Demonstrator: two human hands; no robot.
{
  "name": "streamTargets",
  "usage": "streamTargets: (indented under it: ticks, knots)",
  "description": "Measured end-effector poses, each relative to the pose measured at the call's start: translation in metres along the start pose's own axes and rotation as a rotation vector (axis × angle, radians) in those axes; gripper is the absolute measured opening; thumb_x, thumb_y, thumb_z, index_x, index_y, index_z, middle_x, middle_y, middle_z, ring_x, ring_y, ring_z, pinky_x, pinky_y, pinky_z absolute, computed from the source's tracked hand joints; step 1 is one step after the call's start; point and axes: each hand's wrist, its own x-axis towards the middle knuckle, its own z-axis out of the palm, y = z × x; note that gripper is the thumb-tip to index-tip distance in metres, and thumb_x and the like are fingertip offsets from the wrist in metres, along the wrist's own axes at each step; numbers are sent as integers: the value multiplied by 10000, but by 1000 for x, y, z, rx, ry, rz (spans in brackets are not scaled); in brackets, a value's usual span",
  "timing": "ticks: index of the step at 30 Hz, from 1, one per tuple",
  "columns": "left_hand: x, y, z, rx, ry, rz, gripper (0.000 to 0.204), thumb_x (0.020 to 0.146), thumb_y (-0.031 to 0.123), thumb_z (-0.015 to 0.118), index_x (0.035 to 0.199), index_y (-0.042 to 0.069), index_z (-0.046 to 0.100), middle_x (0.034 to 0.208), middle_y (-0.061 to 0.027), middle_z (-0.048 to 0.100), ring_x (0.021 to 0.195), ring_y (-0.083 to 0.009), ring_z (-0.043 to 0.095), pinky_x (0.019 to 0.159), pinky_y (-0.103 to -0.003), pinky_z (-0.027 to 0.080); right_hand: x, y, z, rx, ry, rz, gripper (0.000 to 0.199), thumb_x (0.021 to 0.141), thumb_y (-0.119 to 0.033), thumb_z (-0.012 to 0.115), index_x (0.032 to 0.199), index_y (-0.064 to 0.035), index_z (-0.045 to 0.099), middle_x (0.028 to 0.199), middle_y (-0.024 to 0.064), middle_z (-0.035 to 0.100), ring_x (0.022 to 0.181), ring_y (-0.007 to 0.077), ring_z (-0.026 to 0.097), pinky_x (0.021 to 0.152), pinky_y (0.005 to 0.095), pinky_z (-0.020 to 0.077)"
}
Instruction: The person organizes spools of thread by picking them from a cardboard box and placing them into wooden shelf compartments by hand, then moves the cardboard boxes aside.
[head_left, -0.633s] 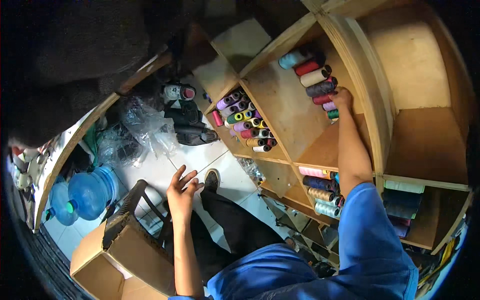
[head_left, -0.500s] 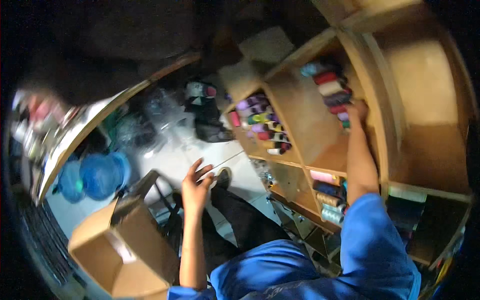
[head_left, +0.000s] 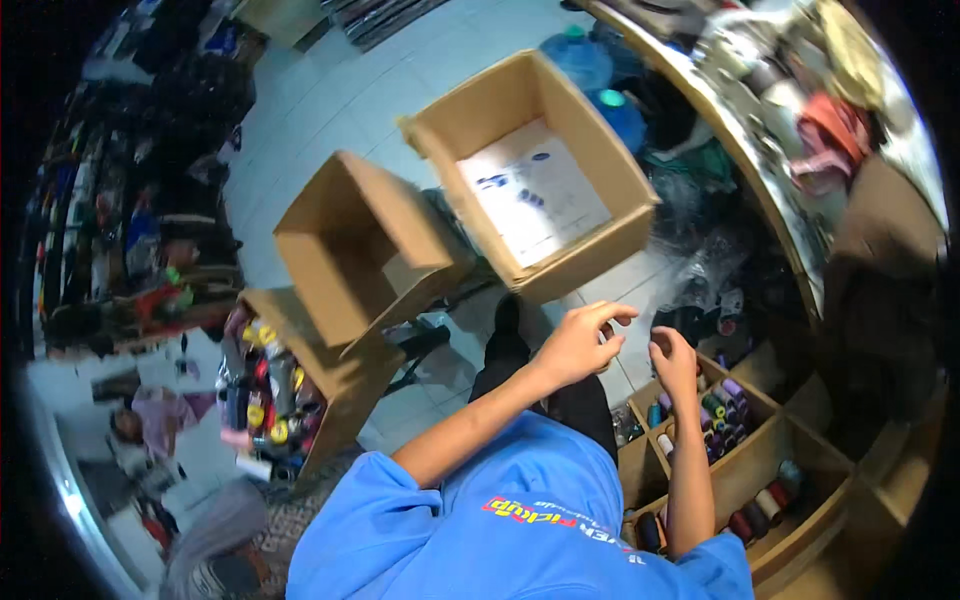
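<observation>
My left hand (head_left: 582, 344) is raised in front of my body, its fingers loosely bent and apart with nothing in them. Close to its right, my right hand (head_left: 674, 360) is held up empty, thumb and fingers apart. Just beyond them stands an open cardboard box (head_left: 590, 258) with a white printed sheet (head_left: 560, 222) on its bottom. A second open cardboard box (head_left: 402, 205) tilts to its left. Thread spools (head_left: 722, 408) fill compartments of the wooden shelf (head_left: 790, 440) beside my right forearm, which hides some of it.
Another cardboard box (head_left: 345, 395) at the left holds many thread spools (head_left: 272, 390). Blue water jugs (head_left: 622, 125) and clear plastic bags (head_left: 690, 265) lie under a curved table edge (head_left: 745, 165) heaped with cloth. Dark stacked goods (head_left: 130, 230) line the far left.
My view has swung left, from the shelf to the boxes. My right hand has come out of the shelf compartment, where it was at a row of spools, and is now near my left hand.
</observation>
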Motion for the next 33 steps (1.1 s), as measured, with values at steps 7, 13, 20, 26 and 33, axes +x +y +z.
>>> streamTargets:
  ticks: [7,13,20,26,33]
  knots:
    - [-107,-15,-118,108,508,-39,238,761,56,601,998,41,611,950,-85,611,743,-143,598,626,-257,486,42,-145,90,-206,48,-478,399,748,-58,617,1124,-28,488,1064,172,527,1009,341,493,871,395,403]
    - [-154,-63,-193,682,562,-166,475,705,54,658,1150,38,494,1230,-158,433,1151,-350,404,940,-406,370,92,-155,153,32,702,156,730,701,-270,717,1245,33,337,1206,244,391,1163,356,340,967,441,291]
    - [-137,-104,-213,911,354,-317,411,752,36,541,1158,100,533,919,-184,610,777,-366,603,688,-446,491,107,-119,172,520,169,423,369,790,-176,522,1090,33,467,973,166,549,912,298,582,622,490,550]
    - [-148,-5,-229,927,773,-232,252,836,110,558,1068,171,636,677,-197,586,503,-272,519,521,-392,431,128,-68,192,216,258,379,488,787,-198,486,1072,179,369,866,279,578,789,367,613,650,428,532]
    - [-184,115,-250,927,996,-280,311,839,177,617,1038,-60,592,940,-160,646,765,-207,589,707,-325,474,117,-119,186,239,311,434,629,794,-249,520,1147,189,237,901,329,575,828,421,598,724,445,484]
